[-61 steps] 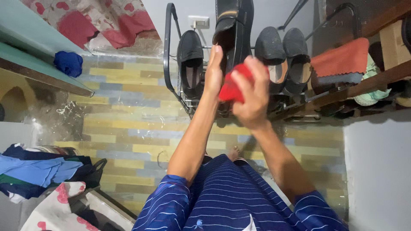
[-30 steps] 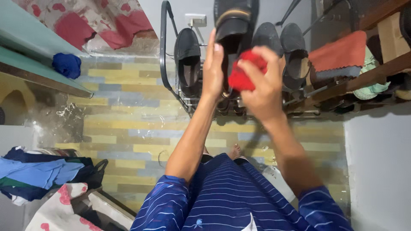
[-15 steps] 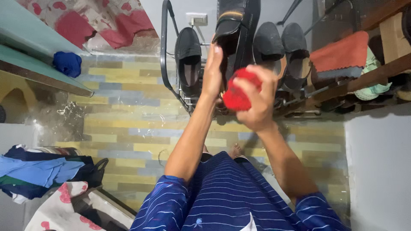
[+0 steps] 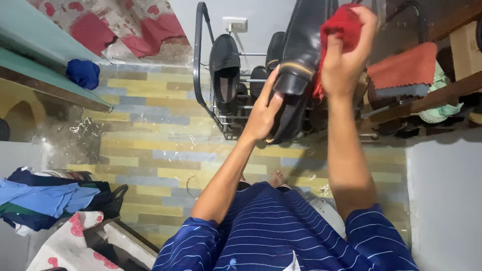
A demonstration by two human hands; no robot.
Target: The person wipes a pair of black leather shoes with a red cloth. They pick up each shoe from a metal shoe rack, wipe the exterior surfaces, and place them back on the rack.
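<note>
I have my left hand (image 4: 262, 119) wrapped round the heel end of a black leather shoe (image 4: 300, 65), thumb on the upper near its tan-edged strap, fingers curled under the sole. That grip holds the shoe up in front of me, toe pointing away and upward, so its long side is turned toward my other hand. My right hand (image 4: 345, 60) is clenched on a bunched red cloth (image 4: 340, 31), which presses against the shoe's far side near the top of the view; the wad sits between my fingers and the leather, so the cloth meets the shoe and not my skin.

The shoe hangs in the air just above the metal shoe rack (image 4: 201, 70), a dark tubular frame with wire shelves against the pale wall. Another black shoe (image 4: 225, 70) stands on the rack, toe up, left of the one I hold, apparently so its open end faces out. To the right, an orange cloth with a scalloped grey edge (image 4: 401, 70) lies draped over a wooden shelf (image 4: 442, 95), with a pale green thing tucked beneath it.

There are no packages that I can make out. A small white wall socket (image 4: 235, 24) sits on the wall just behind the rack. On the left a blue bundle (image 4: 83, 73) rests on a green ledge, and folded clothes in blue tones (image 4: 45, 200) are heaped at the lower left beside the striped plank-patterned floor (image 4: 150, 150)
</note>
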